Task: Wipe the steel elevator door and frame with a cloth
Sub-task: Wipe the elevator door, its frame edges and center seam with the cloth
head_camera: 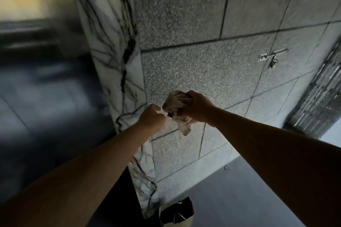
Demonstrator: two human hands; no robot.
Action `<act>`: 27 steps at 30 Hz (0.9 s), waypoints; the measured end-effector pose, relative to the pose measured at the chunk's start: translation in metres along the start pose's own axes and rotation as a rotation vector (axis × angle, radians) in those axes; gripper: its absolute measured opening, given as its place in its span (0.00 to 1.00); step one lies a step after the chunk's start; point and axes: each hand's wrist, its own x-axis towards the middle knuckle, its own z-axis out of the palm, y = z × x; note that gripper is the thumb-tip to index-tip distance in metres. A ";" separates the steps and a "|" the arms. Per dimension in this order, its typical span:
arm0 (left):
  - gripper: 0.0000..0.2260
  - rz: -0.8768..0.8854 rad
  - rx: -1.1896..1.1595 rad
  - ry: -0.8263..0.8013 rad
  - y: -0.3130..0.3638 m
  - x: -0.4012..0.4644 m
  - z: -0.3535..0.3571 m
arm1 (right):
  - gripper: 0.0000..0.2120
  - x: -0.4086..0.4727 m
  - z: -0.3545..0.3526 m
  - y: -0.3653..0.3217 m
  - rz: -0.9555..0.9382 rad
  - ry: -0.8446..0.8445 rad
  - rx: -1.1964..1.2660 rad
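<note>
A crumpled beige cloth (177,106) is bunched in my right hand (198,107), with a loose tail hanging below the fist. My left hand (152,118) is closed and pinches a corner of the same cloth at its left edge. Both hands are raised in front of a speckled grey granite wall (193,72). To the left stands a white marble frame strip (112,46) with dark veins. Left of the strip lies a dark, blurred reflective surface (42,79); I cannot tell whether it is the steel door.
A metal latch (271,56) is fixed on the granite wall at the right. A patterned grille or tiled strip (319,90) runs along the far right. A white-and-dark bag (177,212) sits on the grey floor below my arms.
</note>
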 end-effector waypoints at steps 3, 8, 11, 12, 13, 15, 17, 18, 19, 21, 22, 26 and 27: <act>0.22 0.058 0.128 0.073 0.021 -0.012 -0.051 | 0.26 0.005 -0.002 -0.050 -0.072 -0.013 0.025; 0.08 0.153 0.165 0.210 0.057 -0.034 -0.157 | 0.26 0.012 0.006 -0.153 -0.216 -0.075 0.073; 0.06 0.153 0.239 0.319 0.075 -0.047 -0.225 | 0.25 0.023 0.018 -0.217 -0.329 -0.036 0.053; 0.06 0.164 0.244 0.345 0.079 -0.052 -0.251 | 0.24 0.026 0.024 -0.243 -0.375 -0.026 0.027; 0.08 0.175 0.238 0.372 0.082 -0.058 -0.274 | 0.24 0.028 0.030 -0.268 -0.411 -0.014 0.001; 0.14 0.173 0.252 0.418 0.085 -0.067 -0.318 | 0.26 0.038 0.046 -0.312 -0.442 -0.026 0.029; 0.15 0.195 0.290 0.444 0.092 -0.080 -0.359 | 0.26 0.048 0.063 -0.352 -0.472 -0.036 0.076; 0.11 0.201 0.293 0.462 0.093 -0.084 -0.378 | 0.23 0.049 0.072 -0.371 -0.496 -0.026 0.083; 0.03 0.215 0.289 0.467 0.095 -0.090 -0.398 | 0.21 0.051 0.082 -0.392 -0.526 -0.031 0.097; 0.07 0.219 0.298 0.493 0.092 -0.093 -0.444 | 0.19 0.057 0.102 -0.431 -0.559 -0.038 0.138; 0.09 0.219 0.306 0.534 0.089 -0.094 -0.475 | 0.20 0.060 0.115 -0.455 -0.577 -0.047 0.166; 0.05 0.225 0.313 0.650 0.083 -0.092 -0.560 | 0.27 0.075 0.148 -0.519 -0.632 0.008 0.137; 0.09 0.230 0.300 0.675 0.085 -0.094 -0.577 | 0.26 0.079 0.153 -0.535 -0.645 0.017 0.127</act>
